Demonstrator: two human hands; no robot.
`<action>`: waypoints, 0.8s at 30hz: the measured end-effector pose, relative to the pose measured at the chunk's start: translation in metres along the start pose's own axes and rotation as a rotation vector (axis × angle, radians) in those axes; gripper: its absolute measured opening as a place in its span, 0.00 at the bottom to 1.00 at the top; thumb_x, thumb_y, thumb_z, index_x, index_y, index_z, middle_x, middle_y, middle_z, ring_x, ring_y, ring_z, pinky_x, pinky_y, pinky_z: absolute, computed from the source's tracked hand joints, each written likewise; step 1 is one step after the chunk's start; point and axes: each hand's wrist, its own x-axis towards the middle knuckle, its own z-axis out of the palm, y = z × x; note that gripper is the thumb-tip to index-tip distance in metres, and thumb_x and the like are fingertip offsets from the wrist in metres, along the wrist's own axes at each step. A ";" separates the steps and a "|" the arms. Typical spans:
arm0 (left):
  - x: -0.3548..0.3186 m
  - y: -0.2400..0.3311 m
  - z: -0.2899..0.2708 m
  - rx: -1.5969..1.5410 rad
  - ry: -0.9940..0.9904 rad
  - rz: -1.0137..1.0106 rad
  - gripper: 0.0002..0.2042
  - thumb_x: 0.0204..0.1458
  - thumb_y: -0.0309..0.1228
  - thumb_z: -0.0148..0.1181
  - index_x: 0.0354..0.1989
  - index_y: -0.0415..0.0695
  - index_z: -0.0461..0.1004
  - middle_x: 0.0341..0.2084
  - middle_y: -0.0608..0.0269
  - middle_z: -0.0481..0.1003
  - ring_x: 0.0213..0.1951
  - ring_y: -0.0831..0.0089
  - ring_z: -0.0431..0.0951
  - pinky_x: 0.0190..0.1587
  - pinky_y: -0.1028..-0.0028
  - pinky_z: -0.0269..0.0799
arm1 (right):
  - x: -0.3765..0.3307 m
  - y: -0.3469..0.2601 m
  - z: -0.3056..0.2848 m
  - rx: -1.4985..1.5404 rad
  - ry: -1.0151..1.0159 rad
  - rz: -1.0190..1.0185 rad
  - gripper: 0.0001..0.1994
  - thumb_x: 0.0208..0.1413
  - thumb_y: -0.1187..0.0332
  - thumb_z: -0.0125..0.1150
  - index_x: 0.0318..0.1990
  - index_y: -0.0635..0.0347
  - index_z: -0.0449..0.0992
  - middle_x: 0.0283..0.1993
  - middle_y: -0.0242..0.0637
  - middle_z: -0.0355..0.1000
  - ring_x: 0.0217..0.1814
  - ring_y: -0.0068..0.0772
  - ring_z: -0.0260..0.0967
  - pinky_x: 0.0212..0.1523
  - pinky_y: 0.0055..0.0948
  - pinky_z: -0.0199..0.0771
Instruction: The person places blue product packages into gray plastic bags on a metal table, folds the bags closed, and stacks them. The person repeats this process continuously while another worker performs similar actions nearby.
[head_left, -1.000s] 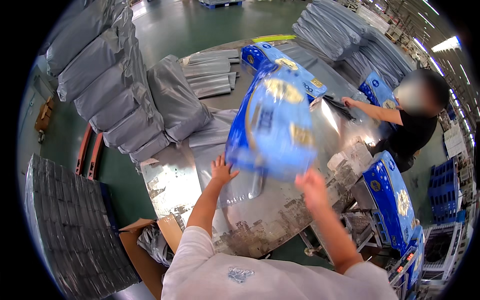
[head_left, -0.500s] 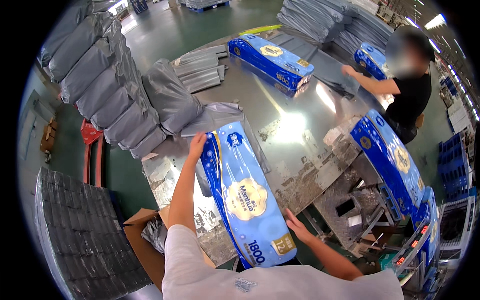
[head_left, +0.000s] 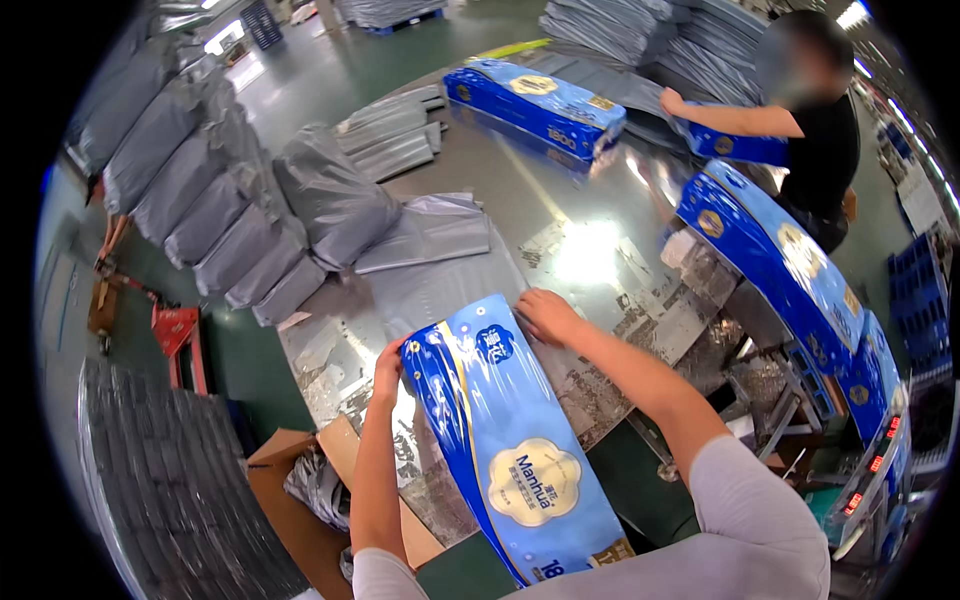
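Holding long blue plastic-wrapped pack (head_left: 500, 410), my half-curled left hand (head_left: 389, 372) gripping its ten o'clock edge; right hand (head_left: 548, 317) sitting loosely curled at one o'clock, grip unclear.

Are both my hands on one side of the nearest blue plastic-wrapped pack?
No, left hand and right hand flank the blue plastic-wrapped pack on opposite sides.

Blue packs (head_left: 520, 430): five (at least); co-worker (head_left: 828, 140): one.
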 end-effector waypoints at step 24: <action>0.020 -0.023 0.021 0.987 0.339 0.361 0.06 0.45 0.28 0.49 0.32 0.43 0.66 0.29 0.56 0.68 0.32 0.60 0.67 0.37 0.67 0.63 | 0.055 0.026 0.011 0.614 -0.008 0.531 0.03 0.45 0.73 0.54 0.27 0.61 0.74 0.29 0.40 0.73 0.30 0.36 0.70 0.32 0.30 0.70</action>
